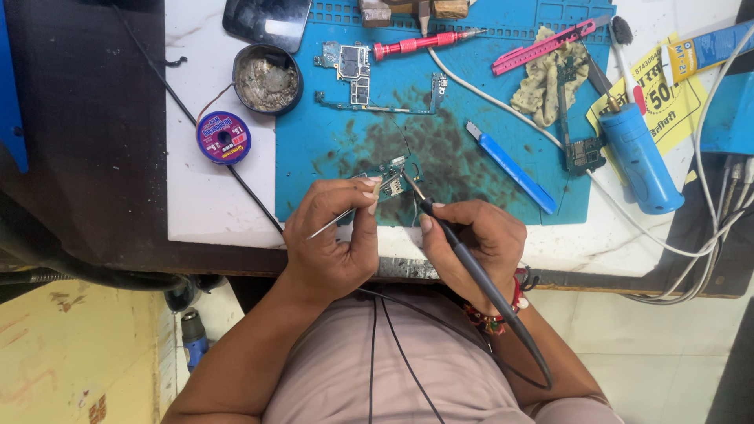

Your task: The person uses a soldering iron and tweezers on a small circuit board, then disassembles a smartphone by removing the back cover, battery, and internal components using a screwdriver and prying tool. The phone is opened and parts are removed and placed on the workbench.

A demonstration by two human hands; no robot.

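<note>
My left hand [334, 235] grips thin metal tweezers [339, 220] whose tips reach a small green circuit board [390, 174] lying on the blue work mat [330, 141]. My right hand [475, 239] holds a black soldering iron [463, 255] like a pen. Its tip touches the same small board from the right. The iron's dark cable runs back past my wrist. Both hands rest at the near edge of the mat.
On the mat lie a larger phone circuit board [353, 71], a red screwdriver [420, 43], a blue-handled tool [510, 166], a pink tool [542, 47] and a putty lump [542, 78]. A tin of metal wool [267, 78], a solder wick spool [223, 137] and a blue cylinder tool [640, 157] stand around.
</note>
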